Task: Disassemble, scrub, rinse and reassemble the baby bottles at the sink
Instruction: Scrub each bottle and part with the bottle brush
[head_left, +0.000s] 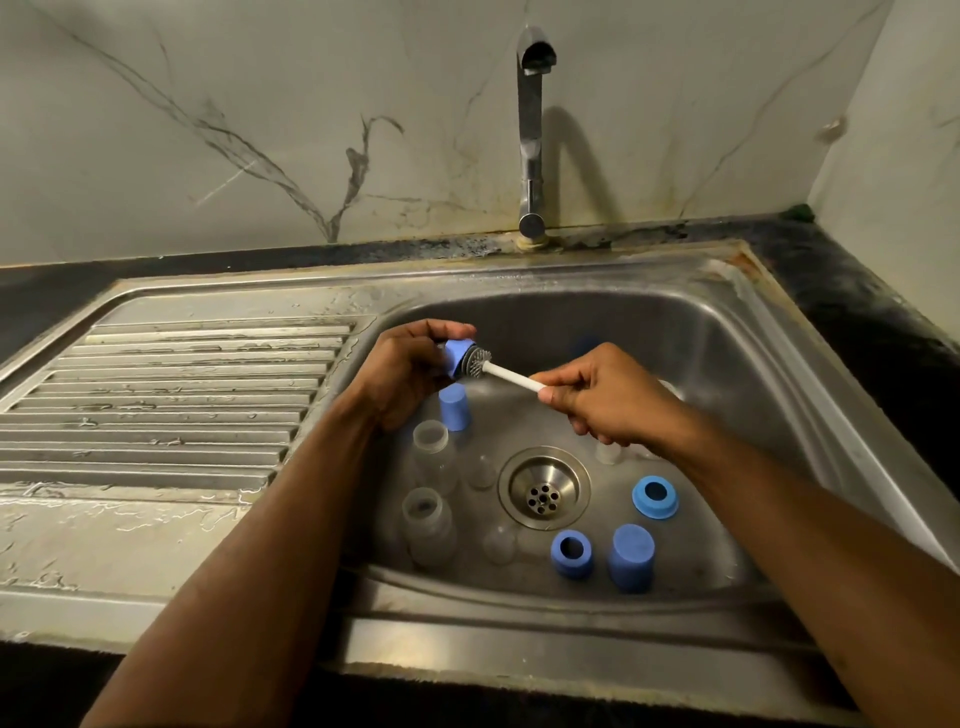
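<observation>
Scrub step: our left hand (410, 371) grips a blue plastic screw collar (457, 358) over the steel sink basin (727, 364); our right hand (608, 397) pinches the white-handled grey bristle brush (501, 370), bristles inside the collar. Next, we judge, twist the brush, then rinse under the chrome tap (532, 130), which is dry now; the clear plastic bottles (428, 525) stand unassembled in the basin

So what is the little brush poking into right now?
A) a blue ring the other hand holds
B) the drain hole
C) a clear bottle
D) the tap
A: the right hand holds the white brush by its handle, and its bristled tip sits in the opening of the blue ring gripped by the left hand, above the sink.
</observation>
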